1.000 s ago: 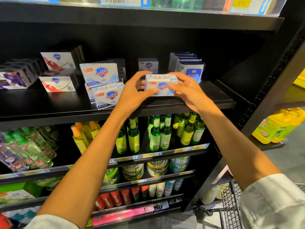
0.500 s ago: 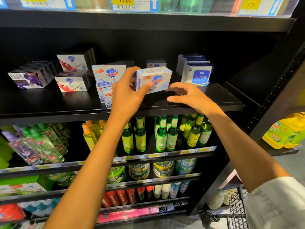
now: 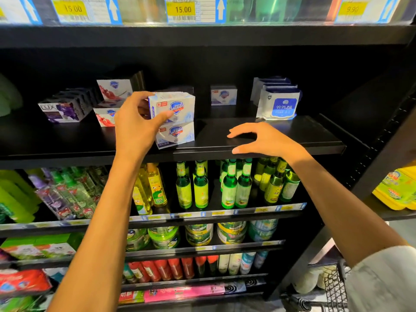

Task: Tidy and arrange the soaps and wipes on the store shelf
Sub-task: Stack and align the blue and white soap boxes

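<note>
My left hand grips a white and blue soap box, which sits on top of a second matching soap box on the black shelf. My right hand hovers over the shelf's front edge, fingers spread, holding nothing. Red-patterned soap boxes and purple Lux soap boxes stand to the left. A lone small soap box sits at the back. Blue wipe packs stand on the right.
Green bottles fill the shelf below, with yellow bottles and spray bottles beside them. Tins and tubes sit on lower shelves. Yellow price tags line the shelf above. A wire cart is at the bottom right.
My left hand carried the soap box left and set it on the stack. My right hand let go of it and drew back to the shelf edge.
</note>
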Available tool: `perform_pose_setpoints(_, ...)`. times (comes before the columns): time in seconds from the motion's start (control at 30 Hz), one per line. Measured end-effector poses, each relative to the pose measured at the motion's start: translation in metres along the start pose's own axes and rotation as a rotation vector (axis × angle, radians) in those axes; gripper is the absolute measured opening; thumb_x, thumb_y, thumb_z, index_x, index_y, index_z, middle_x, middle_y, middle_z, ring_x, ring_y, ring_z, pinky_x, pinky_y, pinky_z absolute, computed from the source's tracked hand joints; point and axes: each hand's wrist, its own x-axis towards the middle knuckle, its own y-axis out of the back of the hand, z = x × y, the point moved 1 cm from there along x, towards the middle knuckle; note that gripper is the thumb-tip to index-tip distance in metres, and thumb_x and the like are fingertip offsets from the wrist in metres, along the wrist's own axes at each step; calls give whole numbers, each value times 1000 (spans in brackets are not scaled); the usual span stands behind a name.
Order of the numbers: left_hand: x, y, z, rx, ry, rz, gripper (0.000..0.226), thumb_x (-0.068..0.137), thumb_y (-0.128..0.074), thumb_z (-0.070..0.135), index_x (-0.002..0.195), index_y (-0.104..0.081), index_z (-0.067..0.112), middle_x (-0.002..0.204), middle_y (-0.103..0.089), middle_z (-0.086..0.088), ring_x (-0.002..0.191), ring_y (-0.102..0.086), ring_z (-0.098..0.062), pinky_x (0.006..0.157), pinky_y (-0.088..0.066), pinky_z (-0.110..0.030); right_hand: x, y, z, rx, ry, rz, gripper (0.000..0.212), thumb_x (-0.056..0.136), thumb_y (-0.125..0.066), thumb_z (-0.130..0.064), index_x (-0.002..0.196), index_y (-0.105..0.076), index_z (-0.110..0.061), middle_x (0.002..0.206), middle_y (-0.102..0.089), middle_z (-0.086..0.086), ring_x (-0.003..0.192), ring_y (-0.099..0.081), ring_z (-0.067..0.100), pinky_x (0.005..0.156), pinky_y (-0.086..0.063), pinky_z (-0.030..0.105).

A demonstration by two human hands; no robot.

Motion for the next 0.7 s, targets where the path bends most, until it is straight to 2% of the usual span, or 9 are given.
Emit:
perform_pose_setpoints(0.1, -3, -3, -4, 26, -19, 44, 48, 86, -85, 32, 125, -61, 20, 119, -65, 0, 95, -62, -2, 82, -56, -22, -1, 1, -1, 8, -1, 1, 46, 80, -86, -45, 124, -72, -42, 140, -60, -22, 128, -53, 0, 109, -40, 25)
perform_pose_setpoints(0.2, -4, -5, -9, 81, -47, 68, 46, 86, -85, 30, 124, -62, 20, 121, -56, -7, 90, -54, 2, 80, -45, -6, -1, 1, -2, 0, -8, -5, 46, 80, -85, -46, 124, -72, -41, 141, -60, -21, 128, -53, 0, 106, -38, 22)
perform_pose_setpoints(0.27, -3, -6, -10, 95, -53, 73, 44, 87, -84, 30, 124, -64, 19, 121, -55, -8, 89, -52, 0, 77, -43, -4, -1, 1, -1, 3, -14, -4, 46, 81, -85, -47, 124, -72, -41, 141, -60, -21, 128, -52, 0, 105, -38, 22)
perform_pose_setpoints(0.37, -3, -9, -12, 99, -72, 84, 43, 88, -83, 32, 125, -65, 20, 124, -53, -9, 98, -55, -9, 83, -49, -10, -1, 1, -1, 5, -14, 0, 45, 81, -85, -47, 124, -72, -42, 141, -59, -22, 127, -52, 0, 106, -38, 23)
perform_pose_setpoints(0.47, -1, -9, -16, 87, -76, 88, 44, 88, -82, 34, 126, -64, 23, 126, -50, -7, 106, -57, -13, 91, -57, -31, -1, 1, 0, 5, -15, -5, 45, 82, -84, -47, 124, -72, -42, 141, -59, -22, 126, -52, -1, 103, -38, 21)
perform_pose_setpoints(0.53, -2, -8, -17, 83, -84, 84, 47, 88, -82, 35, 129, -61, 24, 127, -48, -4, 111, -57, -15, 92, -58, -38, 0, 1, 0, 4, -9, -4, 44, 82, -84, -47, 124, -72, -42, 140, -60, -23, 126, -53, -1, 101, -39, 20)
perform_pose_setpoints(0.6, -5, -8, -18, 100, -90, 98, 53, 88, -81, 36, 134, -57, 26, 130, -45, -3, 119, -54, -19, 96, -56, -41, 1, 1, 1, 2, -3, -4, 43, 82, -83, -48, 123, -72, -43, 139, -60, -24, 126, -54, -1, 102, -38, 19)
perform_pose_setpoints(0.7, -18, -7, -11, 155, -143, 178, 51, 92, -77, 36, 135, -57, 18, 130, -48, -11, 121, -52, -25, 100, -50, -36, 1, 1, 1, 25, -17, 13, 37, 85, -79, -51, 121, -73, -45, 133, -64, -27, 123, -56, -4, 103, -40, 20)
